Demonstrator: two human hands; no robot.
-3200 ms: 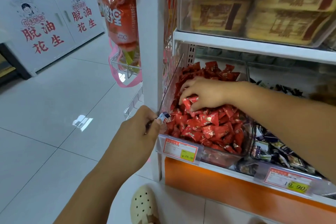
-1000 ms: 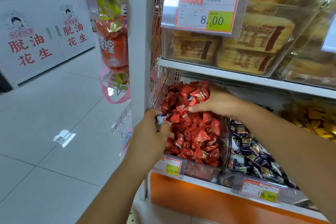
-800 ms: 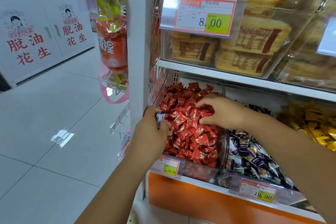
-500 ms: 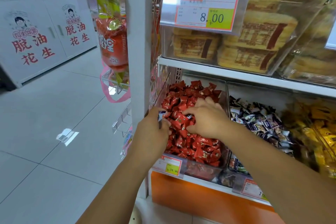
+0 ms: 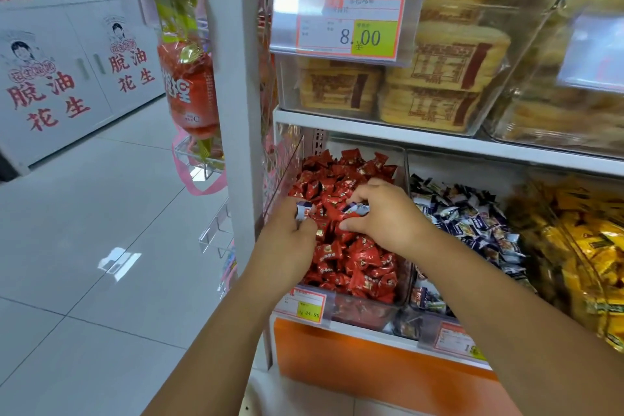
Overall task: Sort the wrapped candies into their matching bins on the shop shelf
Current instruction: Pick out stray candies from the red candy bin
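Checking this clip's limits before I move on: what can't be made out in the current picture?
All head view.
1. Stray candy in the left hand: fingers cover most, print unreadable.
2. Second candy pinched by the right hand: same.
3. Price tag under dark candies: right forearm covers the figure.
4. Upper right tag: blurred.
5. Yellow candies: cut by right edge.

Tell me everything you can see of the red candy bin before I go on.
The red candy bin is a clear plastic box, open on top, at the left end of the lower shelf beside the white upright. Red wrapped candies heap high inside it. A price tag reading 24.90 hangs at its front left. The left hand pinches a blue-white candy over the heap; the right hand pinches another. A bin of dark-wrapped candies adjoins its right wall.
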